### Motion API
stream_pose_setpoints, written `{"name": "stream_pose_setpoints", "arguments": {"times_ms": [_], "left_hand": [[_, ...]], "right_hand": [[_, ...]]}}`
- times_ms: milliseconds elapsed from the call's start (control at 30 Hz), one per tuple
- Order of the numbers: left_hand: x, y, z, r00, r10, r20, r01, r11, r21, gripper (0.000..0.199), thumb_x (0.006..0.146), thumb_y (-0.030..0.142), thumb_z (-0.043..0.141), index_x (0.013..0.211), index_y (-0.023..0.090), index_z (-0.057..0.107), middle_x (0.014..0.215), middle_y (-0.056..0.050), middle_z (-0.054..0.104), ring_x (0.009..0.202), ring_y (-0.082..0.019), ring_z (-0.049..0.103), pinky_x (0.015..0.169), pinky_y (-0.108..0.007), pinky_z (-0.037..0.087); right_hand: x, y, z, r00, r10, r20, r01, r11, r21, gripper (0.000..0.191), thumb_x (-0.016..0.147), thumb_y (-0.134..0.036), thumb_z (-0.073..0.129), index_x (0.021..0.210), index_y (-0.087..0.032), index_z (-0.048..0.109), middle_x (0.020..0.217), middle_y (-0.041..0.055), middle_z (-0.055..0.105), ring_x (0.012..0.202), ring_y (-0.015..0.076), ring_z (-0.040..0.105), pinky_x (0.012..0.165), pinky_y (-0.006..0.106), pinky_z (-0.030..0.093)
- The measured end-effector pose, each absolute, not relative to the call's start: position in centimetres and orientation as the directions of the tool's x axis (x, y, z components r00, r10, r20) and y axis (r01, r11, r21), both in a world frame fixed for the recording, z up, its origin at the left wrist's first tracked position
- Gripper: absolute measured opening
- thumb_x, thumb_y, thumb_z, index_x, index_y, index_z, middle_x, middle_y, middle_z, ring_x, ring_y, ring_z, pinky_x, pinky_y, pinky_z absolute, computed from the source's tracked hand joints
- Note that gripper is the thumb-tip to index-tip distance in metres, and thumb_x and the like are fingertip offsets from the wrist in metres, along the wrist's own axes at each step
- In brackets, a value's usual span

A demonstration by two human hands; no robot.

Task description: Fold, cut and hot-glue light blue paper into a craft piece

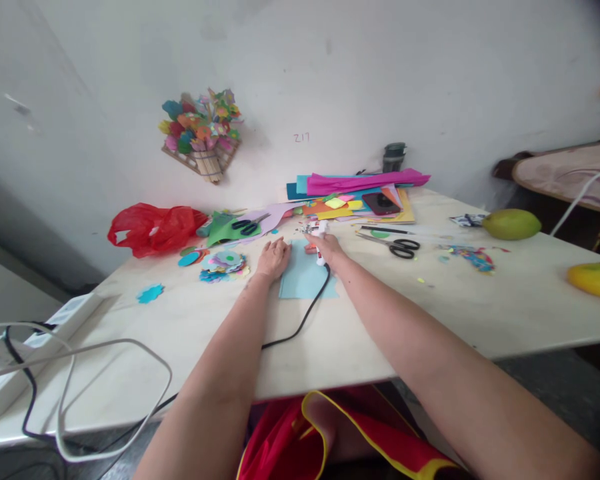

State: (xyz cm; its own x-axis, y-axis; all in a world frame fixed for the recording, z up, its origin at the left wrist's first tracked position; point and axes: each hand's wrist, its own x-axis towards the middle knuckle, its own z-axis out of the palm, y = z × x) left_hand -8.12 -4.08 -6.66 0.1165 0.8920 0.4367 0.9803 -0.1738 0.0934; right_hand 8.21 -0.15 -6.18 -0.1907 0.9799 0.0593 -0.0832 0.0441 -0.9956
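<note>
A light blue sheet of paper (297, 283) lies flat on the table in front of me. My left hand (274, 257) rests palm down at its upper left edge, fingers spread a little and nothing in them. Above the sheet's right side, my right hand (329, 245) is wrapped round a white glue gun (321, 229). The gun's black cord (307, 317) runs down across the paper and passes under my left forearm. Small silvery bits (303, 229) lie near the nozzle, too blurred to name.
Left are paper flower cutouts (223, 265), a red plastic bag (155, 230), green-paper scissors (249, 225) and a power strip (65, 323) with loose cables. Right are black-handled scissors (403, 248), a pencil (387, 230) and a green mango (513, 225). Coloured sheets and a phone (381, 203) sit behind.
</note>
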Motion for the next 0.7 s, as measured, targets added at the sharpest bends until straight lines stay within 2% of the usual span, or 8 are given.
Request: {"name": "stream_pose_setpoints", "arguments": {"times_ms": [267, 367, 467, 567, 700], "left_hand": [[-7.7, -4.4, -6.4, 0.109, 0.939, 0.325, 0.992, -0.123, 0.023, 0.028, 0.091, 0.026, 0.027, 0.105, 0.017, 0.050, 0.113, -0.009, 0.055, 0.124, -0.015, 0.036, 0.108, -0.041, 0.012], [-8.4, -4.0, -6.4, 0.090, 0.960, 0.266, 0.995, -0.100, 0.027, 0.032, 0.090, 0.025, 0.030, 0.116, 0.018, 0.047, 0.118, -0.010, 0.051, 0.129, -0.018, 0.028, 0.107, -0.044, 0.015], [-9.0, -3.6, -6.4, 0.025, 0.964, 0.266, 0.995, -0.049, 0.084, 0.039, 0.088, 0.025, 0.032, 0.126, 0.024, 0.040, 0.126, -0.008, 0.045, 0.132, -0.019, 0.020, 0.106, -0.043, 0.018], [-8.9, -3.5, -6.5, -0.003, 0.964, 0.266, 0.991, -0.033, 0.131, 0.039, 0.090, 0.028, 0.025, 0.125, 0.026, 0.040, 0.124, -0.005, 0.048, 0.132, -0.017, 0.020, 0.108, -0.045, 0.014], [-8.1, -4.1, -6.4, 0.029, 0.959, 0.281, 0.992, -0.062, 0.108, 0.037, 0.091, 0.029, 0.020, 0.119, 0.023, 0.044, 0.120, -0.005, 0.052, 0.131, -0.016, 0.022, 0.108, -0.048, 0.009]], "right_hand": [[8.2, 0.0, -6.3, -0.195, 0.979, 0.052, -0.084, 0.036, -0.996, 0.030, 0.072, -0.038, 0.062, 0.087, -0.013, 0.061, 0.065, 0.0046, 0.065, 0.059, 0.0163, 0.065, 0.052, 0.021, 0.049], [8.2, 0.1, -6.3, -0.194, 0.980, 0.055, -0.094, 0.037, -0.995, 0.030, 0.071, -0.037, 0.063, 0.086, -0.012, 0.061, 0.063, 0.0042, 0.065, 0.058, 0.0159, 0.065, 0.053, 0.021, 0.050], [8.2, 0.1, -6.3, -0.193, 0.980, 0.049, -0.097, 0.030, -0.995, 0.030, 0.072, -0.037, 0.063, 0.088, -0.012, 0.061, 0.064, 0.0044, 0.065, 0.057, 0.0156, 0.065, 0.052, 0.021, 0.050], [8.2, 0.0, -6.3, -0.192, 0.980, 0.050, -0.088, 0.034, -0.996, 0.031, 0.072, -0.037, 0.063, 0.088, -0.012, 0.061, 0.065, 0.0048, 0.065, 0.058, 0.0156, 0.065, 0.050, 0.020, 0.049], [8.2, 0.0, -6.4, -0.198, 0.978, 0.062, -0.066, 0.050, -0.997, 0.032, 0.073, -0.038, 0.062, 0.090, -0.011, 0.061, 0.065, 0.0051, 0.065, 0.058, 0.0160, 0.065, 0.046, 0.019, 0.047]]}}
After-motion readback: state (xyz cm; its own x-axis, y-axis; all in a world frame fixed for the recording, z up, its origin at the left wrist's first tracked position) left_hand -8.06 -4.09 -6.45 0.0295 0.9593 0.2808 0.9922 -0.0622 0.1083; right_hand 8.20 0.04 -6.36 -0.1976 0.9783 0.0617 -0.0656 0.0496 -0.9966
